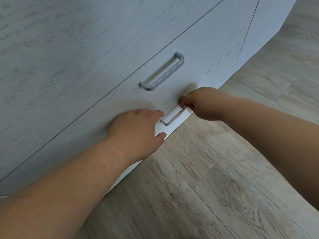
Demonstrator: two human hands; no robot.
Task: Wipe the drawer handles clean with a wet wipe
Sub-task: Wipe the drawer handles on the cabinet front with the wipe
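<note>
We see two grey metal bar handles on the pale wood-grain drawer fronts (86,66), and the lower grey bar handle (170,120) is the one in hand; the upper grey bar handle (161,72) sits untouched above and a little farther off. The lower bar's long axis runs diagonally, from its near-left end up to its far-right end. Our right hand (203,103) covers that far-right end, its grip pressed together around something there; we take it for the wet wipe, but it is too hidden to tell. Our left hand (136,130) lies flat on the drawer front just left of the bar's near end, fingers spread, holding nothing. We judge the next stroke runs down-left along the bar, toward the left hand. The grey-brown plank floor (224,187) lies below. We can read no brand, label or writing.
</note>
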